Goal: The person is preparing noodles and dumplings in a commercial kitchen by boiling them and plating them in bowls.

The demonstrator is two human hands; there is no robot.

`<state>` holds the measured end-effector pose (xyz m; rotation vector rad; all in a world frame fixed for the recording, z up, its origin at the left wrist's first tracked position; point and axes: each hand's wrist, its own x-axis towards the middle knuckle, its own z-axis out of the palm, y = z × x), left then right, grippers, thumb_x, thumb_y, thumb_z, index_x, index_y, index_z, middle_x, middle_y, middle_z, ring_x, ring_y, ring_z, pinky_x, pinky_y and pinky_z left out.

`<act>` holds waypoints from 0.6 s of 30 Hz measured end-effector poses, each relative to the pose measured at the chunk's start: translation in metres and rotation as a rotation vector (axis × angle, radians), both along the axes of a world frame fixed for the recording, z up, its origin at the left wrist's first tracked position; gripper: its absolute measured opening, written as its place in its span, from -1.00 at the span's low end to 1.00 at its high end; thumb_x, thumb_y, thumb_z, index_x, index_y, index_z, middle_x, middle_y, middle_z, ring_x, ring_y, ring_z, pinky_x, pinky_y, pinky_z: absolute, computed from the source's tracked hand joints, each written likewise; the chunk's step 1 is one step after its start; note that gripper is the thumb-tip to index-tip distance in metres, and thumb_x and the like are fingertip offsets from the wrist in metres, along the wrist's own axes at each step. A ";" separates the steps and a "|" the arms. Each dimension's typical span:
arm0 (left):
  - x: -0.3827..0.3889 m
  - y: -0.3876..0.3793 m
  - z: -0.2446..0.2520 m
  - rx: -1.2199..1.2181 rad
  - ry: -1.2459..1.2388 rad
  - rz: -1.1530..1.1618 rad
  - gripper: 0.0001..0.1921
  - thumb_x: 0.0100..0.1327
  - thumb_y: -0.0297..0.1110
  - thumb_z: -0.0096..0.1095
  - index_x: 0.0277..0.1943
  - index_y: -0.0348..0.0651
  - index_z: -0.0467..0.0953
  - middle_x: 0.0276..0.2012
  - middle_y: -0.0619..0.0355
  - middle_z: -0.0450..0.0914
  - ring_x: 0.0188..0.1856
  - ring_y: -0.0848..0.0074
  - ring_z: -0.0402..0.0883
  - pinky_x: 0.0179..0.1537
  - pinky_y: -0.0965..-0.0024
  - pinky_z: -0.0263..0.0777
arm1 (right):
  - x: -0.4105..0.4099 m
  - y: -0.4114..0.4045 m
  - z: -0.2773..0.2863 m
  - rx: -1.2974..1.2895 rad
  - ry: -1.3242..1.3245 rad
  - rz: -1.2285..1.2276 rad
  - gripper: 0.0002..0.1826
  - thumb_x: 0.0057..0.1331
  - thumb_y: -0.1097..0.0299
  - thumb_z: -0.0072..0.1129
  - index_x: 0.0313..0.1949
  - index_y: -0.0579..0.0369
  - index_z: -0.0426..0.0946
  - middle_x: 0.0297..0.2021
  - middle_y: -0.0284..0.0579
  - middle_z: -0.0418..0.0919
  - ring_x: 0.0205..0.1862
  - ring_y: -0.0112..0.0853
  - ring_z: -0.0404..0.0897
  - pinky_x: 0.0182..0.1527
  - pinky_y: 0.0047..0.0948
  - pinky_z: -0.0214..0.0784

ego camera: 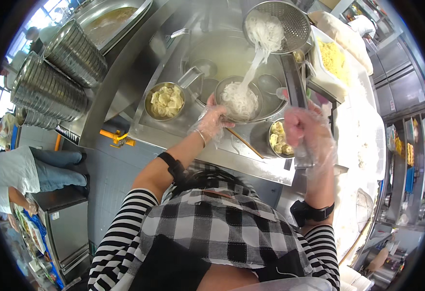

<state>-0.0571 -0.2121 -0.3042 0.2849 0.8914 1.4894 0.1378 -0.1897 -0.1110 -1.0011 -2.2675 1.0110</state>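
In a clear plastic glove, my left hand (212,120) grips the rim of a round metal bowl with white noodles (239,101). My right hand (305,131), also gloved, holds the long handle of a perforated metal strainer (294,27), tilted above the bowl. White noodles (265,31) hang from the strainer down into the bowl. Behind the bowl lies a large pot of cloudy liquid (230,49) with round strainers in it. A handled metal cup of dumplings (166,101) sits to the left. Another cup of dumplings (279,136) is beside my right hand, which partly covers it.
A thin wooden stick (247,143) lies on the metal counter (212,147). Stacked metal bowls (48,87) stand at the left, below a tray of brownish liquid (110,23). Yellow noodles fill a white container (325,78) at the right. A person (16,174) stands at the far left.
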 end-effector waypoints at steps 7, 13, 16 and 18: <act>-0.006 -0.002 -0.018 0.157 -0.086 -0.028 -0.11 -0.07 -0.58 -0.03 0.28 0.05 -0.36 0.06 -0.02 0.21 -0.16 0.16 0.47 -0.40 0.12 0.53 | 0.024 0.015 0.022 -1.289 0.680 -0.033 -0.64 0.27 0.48 -0.37 0.07 0.27 0.11 -0.60 -0.38 0.14 -0.71 -0.70 0.11 -0.73 -0.72 0.00; -0.021 -0.029 0.021 0.172 -0.159 -0.036 -0.15 -0.05 -0.59 -0.08 0.27 0.02 -0.35 0.02 -0.04 0.27 -0.15 0.20 0.49 -0.41 0.11 0.56 | 0.005 0.008 0.063 -1.187 0.525 -0.041 -0.67 0.27 0.45 -0.36 0.01 0.31 0.15 -0.59 -0.42 0.15 -0.75 -0.77 0.05 -0.83 -0.80 -0.04; -0.036 -0.060 0.066 0.169 -0.100 0.031 -0.16 -0.05 -0.58 -0.06 0.27 -0.01 -0.32 -0.02 -0.03 0.32 -0.19 0.24 0.51 -0.44 0.14 0.56 | -0.017 -0.001 0.099 -1.082 0.437 -0.075 -0.65 0.26 0.43 -0.33 0.02 0.32 0.15 -0.60 -0.43 0.14 -0.76 -0.80 0.02 -0.85 -0.84 -0.10; -0.053 -0.077 0.094 0.180 -0.060 0.082 -0.16 -0.06 -0.58 -0.04 0.27 -0.02 -0.29 -0.05 -0.01 0.34 -0.22 0.28 0.53 -0.46 0.16 0.56 | -0.035 -0.009 0.125 -0.945 0.318 -0.007 -0.61 0.26 0.42 -0.31 0.06 0.32 0.12 -0.61 -0.45 0.13 -0.77 -0.83 -0.01 -0.87 -0.84 -0.13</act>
